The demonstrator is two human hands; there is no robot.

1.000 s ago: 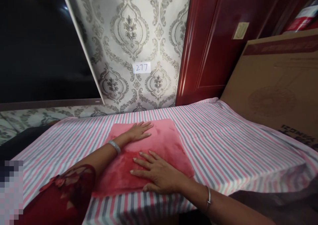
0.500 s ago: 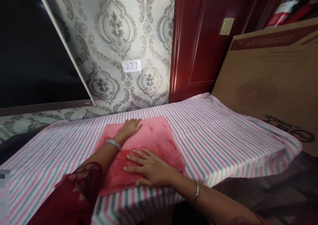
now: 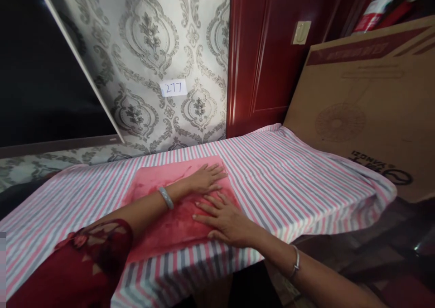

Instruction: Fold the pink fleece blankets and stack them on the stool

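Observation:
A pink, plush-looking square, perhaps a cushion cover or folded cloth point(image 3: 159, 231), lies flat on a striped tablecloth point(image 3: 278, 176). Its nap shows lighter and darker red patches. My left hand point(image 3: 206, 179) rests palm down on its upper right part, fingers stretched toward the right edge. Just below it, my right hand point(image 3: 226, 219) lies flat on the lower right part with fingers spread. The two hands are close together, and neither grips anything. Part of the pink square is hidden under my left forearm.
A dark television screen point(image 3: 50, 72) stands at the left. Behind the table is patterned wallpaper with a paper label point(image 3: 173, 88) reading 277. A large cardboard box point(image 3: 367, 95) leans at the right, with a bottle point(image 3: 372, 13) behind it. The table's front edge is near me.
My left hand has slid right across the pink square, from its upper middle to its upper right. My right hand has also moved a little right. The view has shifted slightly.

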